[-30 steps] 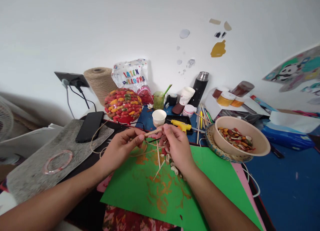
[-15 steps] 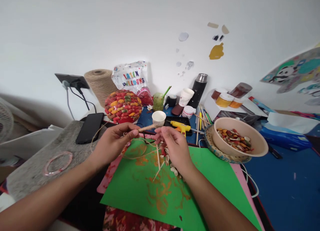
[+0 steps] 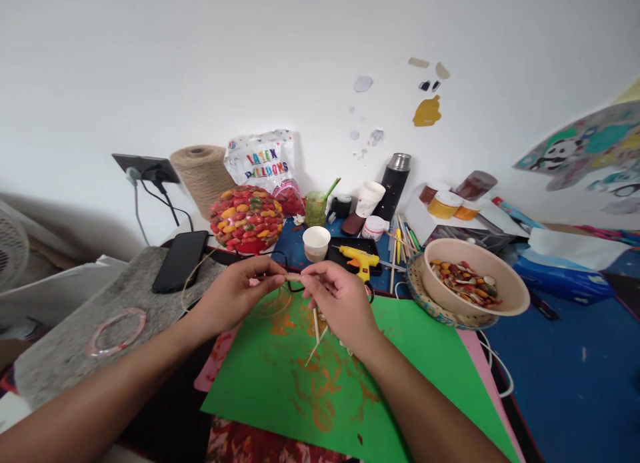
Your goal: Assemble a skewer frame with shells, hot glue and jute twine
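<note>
Between my two hands is a short thin stick wrapped in twine (image 3: 293,277), only its middle showing. My left hand (image 3: 240,294) pinches one end between thumb and fingers. At the other end, the fingertips of my right hand (image 3: 343,303) close on it. Loose twine (image 3: 273,311) loops below my left hand over the green sheet (image 3: 400,356), which has orange paint smears. Two bare wooden sticks (image 3: 316,326) lie crossed on the sheet beneath my right hand. Pale shell pieces beside them are mostly hidden by that hand.
Behind my hands are a white paper cup (image 3: 317,243), a yellow glue gun (image 3: 359,258) and a red-and-orange shell-covered ball (image 3: 247,219). A twine spool (image 3: 203,176) and phone (image 3: 180,261) are left; a bowl of coloured shells (image 3: 510,293) is right.
My hands have come closer together, the right moving left along the stick, so less of it shows. The right hand now covers most of the shell pieces. The view has shifted slightly.
</note>
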Demonstrator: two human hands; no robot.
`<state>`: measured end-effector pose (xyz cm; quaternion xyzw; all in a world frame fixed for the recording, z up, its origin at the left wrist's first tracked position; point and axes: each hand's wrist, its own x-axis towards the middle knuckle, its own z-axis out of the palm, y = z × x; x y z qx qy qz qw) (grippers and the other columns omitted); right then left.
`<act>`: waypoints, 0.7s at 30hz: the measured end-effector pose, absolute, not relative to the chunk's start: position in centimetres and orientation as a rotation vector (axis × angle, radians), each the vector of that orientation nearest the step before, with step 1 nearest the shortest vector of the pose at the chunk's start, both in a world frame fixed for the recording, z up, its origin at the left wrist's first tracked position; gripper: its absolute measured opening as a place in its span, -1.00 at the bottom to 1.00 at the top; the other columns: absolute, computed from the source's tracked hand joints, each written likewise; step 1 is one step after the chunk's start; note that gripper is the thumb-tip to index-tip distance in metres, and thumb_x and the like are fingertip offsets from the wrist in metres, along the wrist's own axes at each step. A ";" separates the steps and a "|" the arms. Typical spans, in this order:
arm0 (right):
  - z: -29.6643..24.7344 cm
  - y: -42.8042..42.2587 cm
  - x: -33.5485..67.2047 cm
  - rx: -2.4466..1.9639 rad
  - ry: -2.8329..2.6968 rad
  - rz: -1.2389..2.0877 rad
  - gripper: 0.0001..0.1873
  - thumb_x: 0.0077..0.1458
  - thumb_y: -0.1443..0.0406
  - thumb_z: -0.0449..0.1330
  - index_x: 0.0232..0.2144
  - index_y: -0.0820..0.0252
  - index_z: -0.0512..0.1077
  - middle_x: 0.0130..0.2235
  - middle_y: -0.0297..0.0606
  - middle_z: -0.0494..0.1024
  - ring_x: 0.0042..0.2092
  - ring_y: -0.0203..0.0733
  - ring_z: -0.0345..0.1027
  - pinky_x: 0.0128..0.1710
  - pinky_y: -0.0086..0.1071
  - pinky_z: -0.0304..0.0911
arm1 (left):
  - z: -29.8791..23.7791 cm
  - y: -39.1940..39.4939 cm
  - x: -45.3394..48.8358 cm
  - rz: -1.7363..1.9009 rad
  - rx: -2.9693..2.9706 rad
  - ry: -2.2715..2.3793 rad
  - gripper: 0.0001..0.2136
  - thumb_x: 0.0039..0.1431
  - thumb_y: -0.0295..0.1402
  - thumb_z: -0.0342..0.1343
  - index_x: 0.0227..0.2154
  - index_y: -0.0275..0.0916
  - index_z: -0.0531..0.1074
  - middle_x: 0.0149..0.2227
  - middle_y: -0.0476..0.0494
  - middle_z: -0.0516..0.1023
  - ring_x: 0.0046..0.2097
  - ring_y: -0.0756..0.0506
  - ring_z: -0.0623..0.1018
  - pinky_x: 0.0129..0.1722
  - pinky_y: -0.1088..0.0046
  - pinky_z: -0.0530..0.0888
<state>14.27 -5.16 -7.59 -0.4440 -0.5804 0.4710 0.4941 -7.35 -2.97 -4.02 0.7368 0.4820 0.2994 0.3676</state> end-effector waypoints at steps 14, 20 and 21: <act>-7.7 -5.4 14.1 -1.097 -1.466 1.234 -0.72 0.32 0.05 0.23 -0.18 0.14 0.53 -0.44 -0.34 0.58 -0.53 -0.29 0.41 -0.52 -0.43 0.27 | -3.5 -2.5 -7.8 0.852 1.520 1.185 -0.60 -0.02 0.09 0.44 -0.42 -0.19 0.69 -0.37 -0.16 0.71 -0.33 -0.16 0.59 -0.26 0.34 0.51; -7.9 -5.5 13.7 -1.089 -1.493 1.237 -0.74 0.24 0.07 0.30 -0.20 0.12 0.53 -0.45 -0.36 0.55 -0.52 -0.28 0.35 -0.54 -0.43 0.22 | -5.4 -2.3 -7.2 0.969 1.432 1.175 -0.58 -0.02 0.07 0.46 -0.43 -0.23 0.67 -0.37 -0.15 0.70 -0.34 -0.11 0.58 -0.27 0.38 0.50; -7.8 -5.5 13.7 -1.088 -1.491 1.229 -0.75 0.24 0.07 0.30 -0.21 0.12 0.53 -0.45 -0.37 0.54 -0.51 -0.28 0.33 -0.54 -0.43 0.19 | -5.7 -2.4 -7.0 0.976 1.438 1.180 -0.59 0.03 0.07 0.44 -0.44 -0.23 0.66 -0.39 -0.14 0.69 -0.34 -0.10 0.57 -0.28 0.40 0.49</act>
